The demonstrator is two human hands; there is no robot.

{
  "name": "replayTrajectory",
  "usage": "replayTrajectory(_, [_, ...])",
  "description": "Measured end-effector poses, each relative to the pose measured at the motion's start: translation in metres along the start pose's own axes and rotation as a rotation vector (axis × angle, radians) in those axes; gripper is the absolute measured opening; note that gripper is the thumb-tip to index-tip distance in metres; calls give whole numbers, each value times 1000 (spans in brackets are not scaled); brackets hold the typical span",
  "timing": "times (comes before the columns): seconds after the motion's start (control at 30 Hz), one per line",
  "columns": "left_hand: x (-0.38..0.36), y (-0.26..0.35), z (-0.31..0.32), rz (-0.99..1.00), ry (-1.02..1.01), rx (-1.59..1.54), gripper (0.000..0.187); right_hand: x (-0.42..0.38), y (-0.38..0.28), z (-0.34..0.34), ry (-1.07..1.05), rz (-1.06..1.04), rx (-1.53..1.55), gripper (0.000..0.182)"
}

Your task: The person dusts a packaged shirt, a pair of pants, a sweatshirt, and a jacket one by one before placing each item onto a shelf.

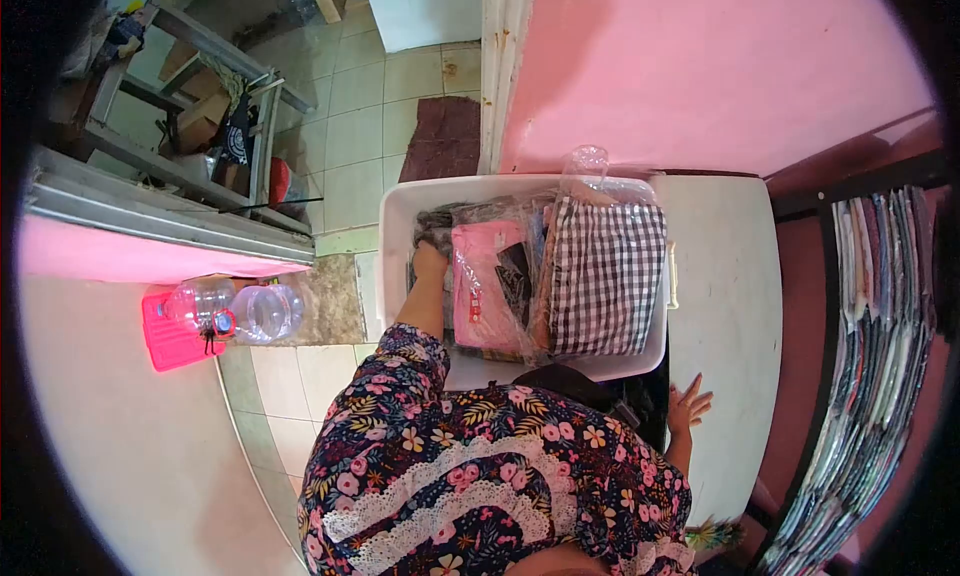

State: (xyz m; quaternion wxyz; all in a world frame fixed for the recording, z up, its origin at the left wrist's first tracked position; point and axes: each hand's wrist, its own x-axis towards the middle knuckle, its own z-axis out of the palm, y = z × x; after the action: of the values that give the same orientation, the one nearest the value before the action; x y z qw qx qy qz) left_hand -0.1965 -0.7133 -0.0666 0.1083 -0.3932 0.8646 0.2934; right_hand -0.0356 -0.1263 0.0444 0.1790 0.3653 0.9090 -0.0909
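Observation:
A white plastic tub [393, 216] in front of me holds folded clothes in clear plastic. Inside are a pink packaged garment [487, 276] with a small red label and a black-and-white checked cloth [608, 276]. My left hand [430, 263] reaches into the tub's left side, against dark plastic-wrapped packets [433, 224]; its fingertips are hidden among them. To the right of the tub, my right hand [687, 408] rests on a white tabletop [725, 306] with its fingers spread and nothing in it.
On the right, many packaged garments [870, 376] hang on a dark rack. Large clear water bottles [265, 311] stand by a pink crate [160, 341] at left. A pink wall [700, 66] rises behind the tub; a doorway shows a tiled floor [350, 136] and a metal frame [200, 46].

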Motion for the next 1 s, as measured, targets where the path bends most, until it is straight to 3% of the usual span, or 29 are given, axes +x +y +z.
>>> replayTrajectory(0.1, [5,-4,5,50,-116,116,55,0,1,0,-5,-9,-3,81])
replayTrajectory(0.17, [-9,3,12,62,155,170,55,1,1,-1,-6,-19,-20,78])
replayTrajectory(0.2, [-9,-2,19,65,153,175,55,1,2,0,-10,-14,-18,78])
replayTrajectory(0.27, [2,-23,42,73,174,-214,52,0,1,-1,-8,-24,17,83])
replayTrajectory(0.3, [2,-23,38,79,173,-206,52,-1,1,-1,-12,-18,22,83])
replayTrajectory(0.37, [-1,-13,20,84,-118,-21,48,0,-2,-1,1,-22,-3,83])
replayTrajectory(0.47, [-10,2,-9,193,-187,53,50,0,-3,0,-1,-5,-13,83])
replayTrajectory(0.6, [-33,21,-70,305,-105,92,52,1,-6,3,29,-6,14,84])
replayTrajectory(0.67, [-55,33,-115,421,36,150,52,0,-6,6,72,-15,4,85])
replayTrajectory(0.73, [-80,53,-161,380,34,180,53,1,-8,7,78,-15,13,86])
replayTrajectory(0.97, [-192,125,-263,632,82,-375,32,-5,-16,-1,93,-47,75,86])
replayTrajectory(1.0, [-210,138,-267,639,34,-593,32,-8,-14,1,143,-102,107,80])
